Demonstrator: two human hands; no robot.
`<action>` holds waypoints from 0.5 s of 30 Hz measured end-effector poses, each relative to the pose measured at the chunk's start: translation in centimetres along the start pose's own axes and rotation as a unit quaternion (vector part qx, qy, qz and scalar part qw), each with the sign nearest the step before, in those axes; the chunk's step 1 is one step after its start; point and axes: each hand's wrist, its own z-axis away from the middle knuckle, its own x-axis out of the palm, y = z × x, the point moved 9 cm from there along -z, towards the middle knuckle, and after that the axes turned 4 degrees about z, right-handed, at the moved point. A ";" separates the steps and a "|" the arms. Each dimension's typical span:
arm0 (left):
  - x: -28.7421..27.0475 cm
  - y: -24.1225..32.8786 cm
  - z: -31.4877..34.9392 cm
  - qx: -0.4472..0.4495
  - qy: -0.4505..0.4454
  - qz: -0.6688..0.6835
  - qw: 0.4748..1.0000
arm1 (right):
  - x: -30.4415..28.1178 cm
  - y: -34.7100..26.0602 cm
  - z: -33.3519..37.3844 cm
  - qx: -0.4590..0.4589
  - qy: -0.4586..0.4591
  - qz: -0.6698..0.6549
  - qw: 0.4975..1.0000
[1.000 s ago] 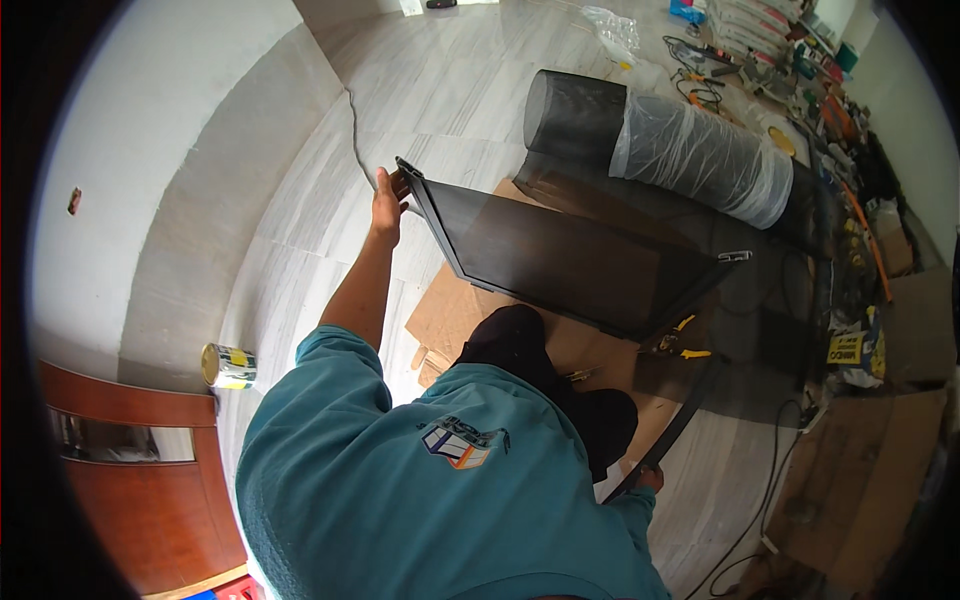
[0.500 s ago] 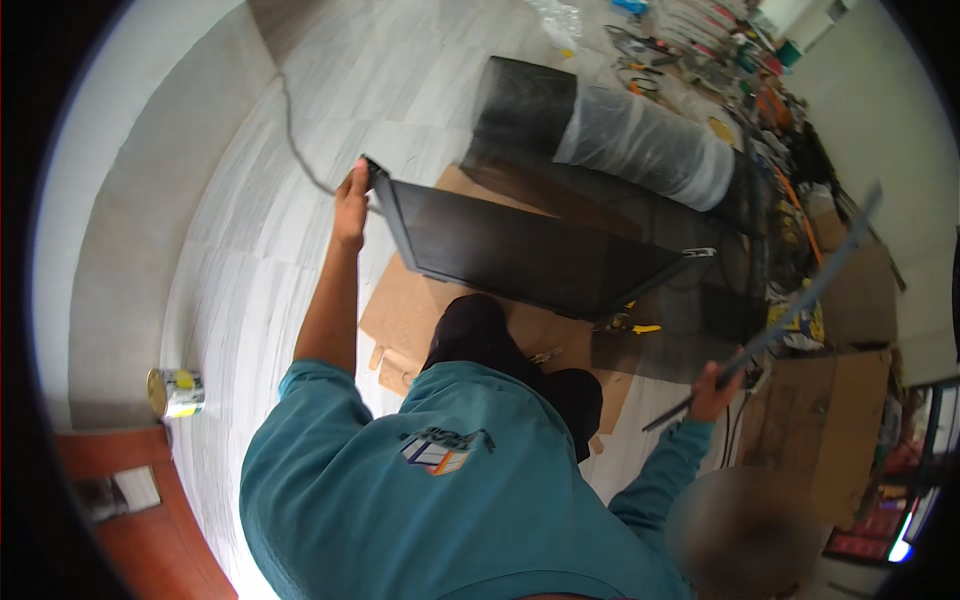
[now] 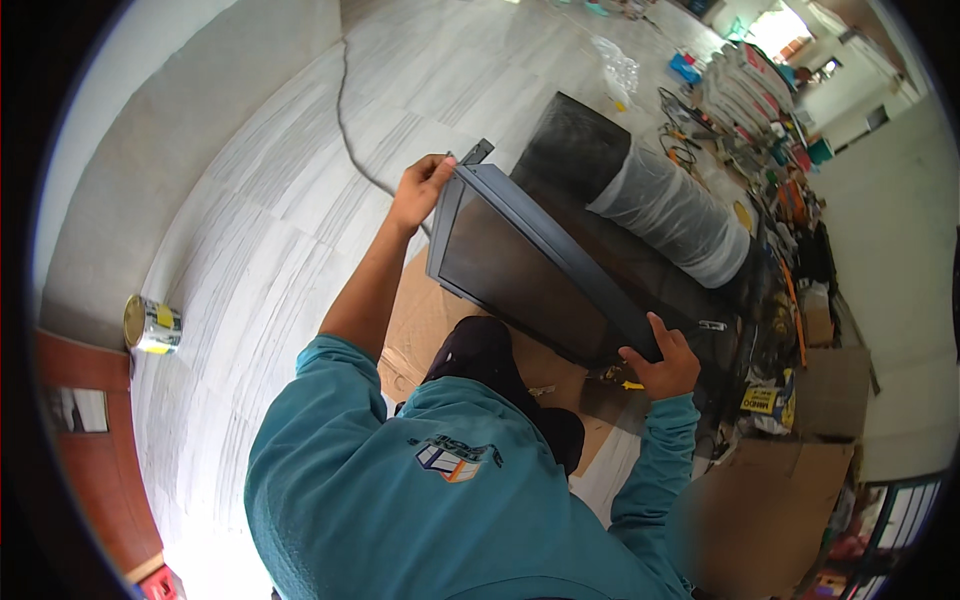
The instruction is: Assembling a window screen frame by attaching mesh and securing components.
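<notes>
A dark mesh panel with a grey frame (image 3: 520, 268) stands tilted in front of my knees. My left hand (image 3: 424, 190) grips its far-left corner, thumb on top, where a short dark end piece juts out. Along the panel's upper edge lies a long grey frame bar (image 3: 575, 250). My right hand (image 3: 665, 362) is closed on the near-right end of that bar, fingers along the outer side. Whether the bar is seated in the panel or only rests against it, I cannot tell. Yellow-handled pliers (image 3: 630, 384) lie partly hidden beneath the panel's right end.
Flattened cardboard (image 3: 405, 310) covers the floor under the panel. Beyond it lies a thick black roll (image 3: 572, 145), partly wrapped in clear plastic. Tools and clutter line the right wall, with a cardboard box (image 3: 780, 490) nearer. A paint can (image 3: 153, 325) stands at left, beside a reddish-brown wooden piece (image 3: 100, 450).
My right hand has brought the long bar from the right onto the panel's upper edge. My left hand and the panel's corner have shifted right in view, and the panel has turned.
</notes>
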 end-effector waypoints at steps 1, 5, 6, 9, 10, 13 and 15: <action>0.1 0.4 0.1 0.016 0.008 0.006 1.000 | 0.4 0.0 -0.6 0.020 -0.041 0.022 0.999; -0.1 0.9 0.4 0.001 0.009 0.007 1.000 | 0.1 -1.5 -2.0 -0.103 0.026 -0.070 0.992; -0.2 0.9 0.3 0.000 0.011 0.009 1.000 | 0.8 -1.2 -2.3 -0.078 -0.034 -0.192 0.978; -0.3 0.8 0.3 0.002 0.016 0.014 1.000 | 2.7 -0.3 -2.5 0.021 -0.154 -0.371 0.915; -0.5 0.7 0.2 0.003 0.017 0.007 1.000 | 3.8 0.2 -2.1 0.094 -0.209 -0.428 0.874; -0.4 0.8 0.2 0.003 0.015 0.000 1.000 | 3.6 0.2 -2.7 0.123 -0.248 -0.405 0.871; -0.4 0.8 0.1 0.004 0.014 -0.001 1.000 | 3.0 1.0 -3.1 0.100 -0.262 -0.363 0.888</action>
